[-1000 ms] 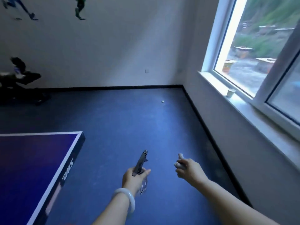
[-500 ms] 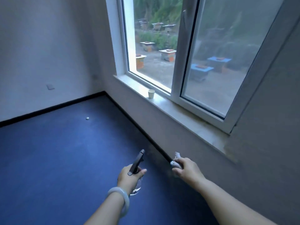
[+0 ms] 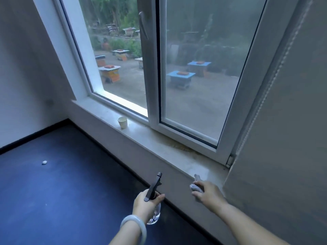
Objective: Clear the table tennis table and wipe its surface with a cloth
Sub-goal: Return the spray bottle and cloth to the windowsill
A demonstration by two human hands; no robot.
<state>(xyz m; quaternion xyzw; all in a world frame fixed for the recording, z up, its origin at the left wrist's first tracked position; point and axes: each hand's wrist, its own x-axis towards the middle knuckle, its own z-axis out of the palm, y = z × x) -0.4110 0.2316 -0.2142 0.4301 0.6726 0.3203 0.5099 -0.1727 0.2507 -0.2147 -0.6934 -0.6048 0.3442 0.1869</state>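
Cloth [image 3: 196, 184], crumpled and pale, sits bunched in my right hand [image 3: 207, 192], whose fingers curl round it right at the near end of the windowsill [image 3: 177, 152]; I cannot tell whether the wad touches the ledge or only hangs above it. My left hand [image 3: 144, 206] grips a clear spray bottle [image 3: 153, 200] by the neck, its dark trigger head pointing up and away, held over the blue floor [image 3: 62, 191] just beside the wall under the sill. A paper cup [image 3: 122, 122] stands farther along the ledge, and a small white ball [image 3: 44, 162] lies on the floor well apart from me. No part of the table tennis table shows from here, so I cannot say whether it is cleared or wiped. With both the sprayer and the wad in hand and the sill within reach, I judge this to be either the putting-away of the cleaning things or the fetching of them; if the former, little is left, if the latter, the wiping is all to come
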